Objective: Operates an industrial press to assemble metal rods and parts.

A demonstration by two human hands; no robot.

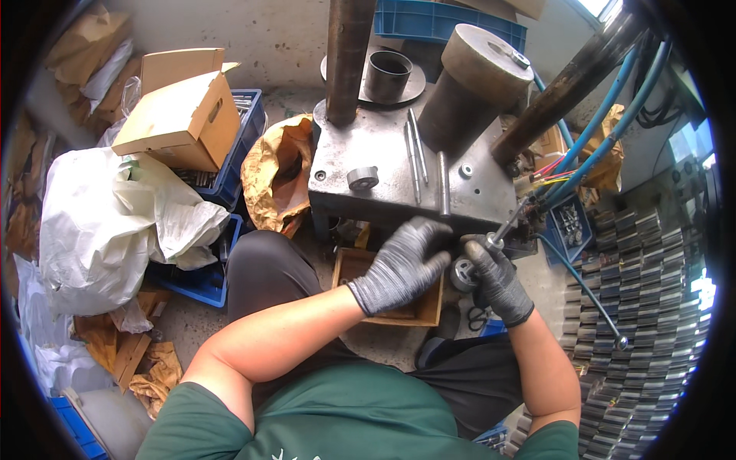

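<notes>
Both my hands wear dark grey gloves. My left hand (402, 264) reaches to the front edge of a grey steel press table (368, 146), fingers spread and curled toward a small round metal part (462, 274). My right hand (497, 277) is closed around a thin metal rod (507, 225) that slants up to the right, with the round part beside its palm. Which hand holds the round part I cannot tell. On the table lie a short metal ring (362, 178), two thin rods (415, 153) and a thicker pin (442, 182).
A wooden box (426, 308) sits below the table edge between my knees. A big steel cylinder (471, 86), a dark sleeve (386, 75) and two columns stand on the press. Left: cardboard box (178, 116), blue crates, white sacks. Right: stacked metal parts (636, 307), blue hoses.
</notes>
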